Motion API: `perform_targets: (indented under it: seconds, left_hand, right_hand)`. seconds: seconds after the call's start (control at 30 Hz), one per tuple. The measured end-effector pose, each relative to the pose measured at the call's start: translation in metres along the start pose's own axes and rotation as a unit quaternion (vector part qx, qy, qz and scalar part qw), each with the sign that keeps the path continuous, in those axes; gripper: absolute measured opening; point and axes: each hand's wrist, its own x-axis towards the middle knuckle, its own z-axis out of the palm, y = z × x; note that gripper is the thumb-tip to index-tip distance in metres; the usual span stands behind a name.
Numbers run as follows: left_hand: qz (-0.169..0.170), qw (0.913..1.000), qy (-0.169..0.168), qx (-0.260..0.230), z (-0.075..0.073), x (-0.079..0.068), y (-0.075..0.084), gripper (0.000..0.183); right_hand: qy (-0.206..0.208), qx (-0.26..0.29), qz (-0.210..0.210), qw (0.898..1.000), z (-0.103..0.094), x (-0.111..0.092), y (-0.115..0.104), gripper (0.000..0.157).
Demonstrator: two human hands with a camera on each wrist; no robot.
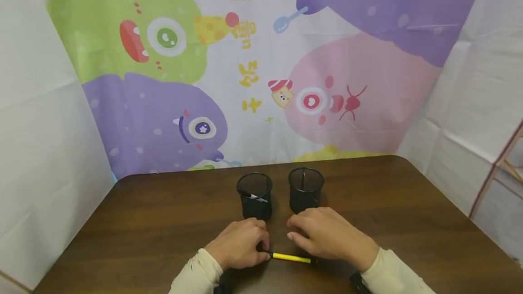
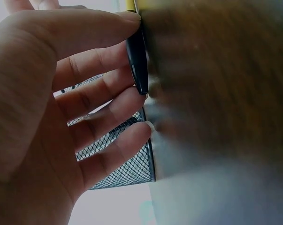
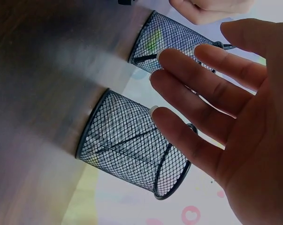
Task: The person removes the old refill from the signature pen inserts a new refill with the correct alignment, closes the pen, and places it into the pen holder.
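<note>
A yellow pen with black ends lies low over the dark tabletop, between the two hands. My left hand pinches its left end; in the left wrist view the thumb presses the black cap against the fingers. To the right, my right hand hovers near the pen's other end, its fingers relaxed and loosely spread, holding nothing. Just beyond the hands stand two black mesh cups, the left cup with a black-and-white pen inside and the right cup with thin sticks visible through its mesh.
The brown wooden table ends at a cloth backdrop printed with cartoon monsters. White cloth walls stand on both sides.
</note>
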Motion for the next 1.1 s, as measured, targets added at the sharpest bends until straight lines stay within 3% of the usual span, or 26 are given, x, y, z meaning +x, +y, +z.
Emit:
perform_targets:
  seconds: [0.5,0.8,1.1]
  left_hand:
    - [0.018,0.9996,0.020,-0.006,-0.001,-0.003,-0.004,0.011]
    - [0.019,0.9998,0.011,-0.005,-0.001,-0.002,-0.006,0.012]
    - [0.009,0.9987,0.021,-0.046,0.002,-0.004,-0.013,0.008]
  right_hand:
    - [-0.028,0.017,0.006,0.999,0.003,0.000,0.001,0.020]
    - [-0.046,0.022,0.015,0.999,0.004,-0.001,0.002,0.022]
    - [-0.061,0.058,0.016,0.996,0.007,0.002,0.003,0.016]
